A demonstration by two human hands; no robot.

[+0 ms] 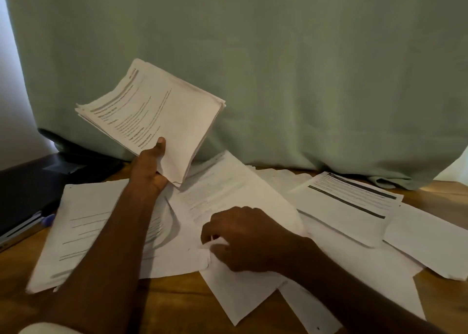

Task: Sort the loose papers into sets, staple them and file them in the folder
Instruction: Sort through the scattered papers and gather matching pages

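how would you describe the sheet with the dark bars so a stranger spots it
Find the pale green curtain behind the wooden table. At the table's far right, below the curtain's hem, lies a white printed sheet. It alone has thick dark bands across it.

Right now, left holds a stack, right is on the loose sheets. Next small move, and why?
Probably lift the sheet the right hand is pinching and lay it on the stack that the left hand holds raised above the table. The fingers are already curled on its edge, and many papers are unsorted.
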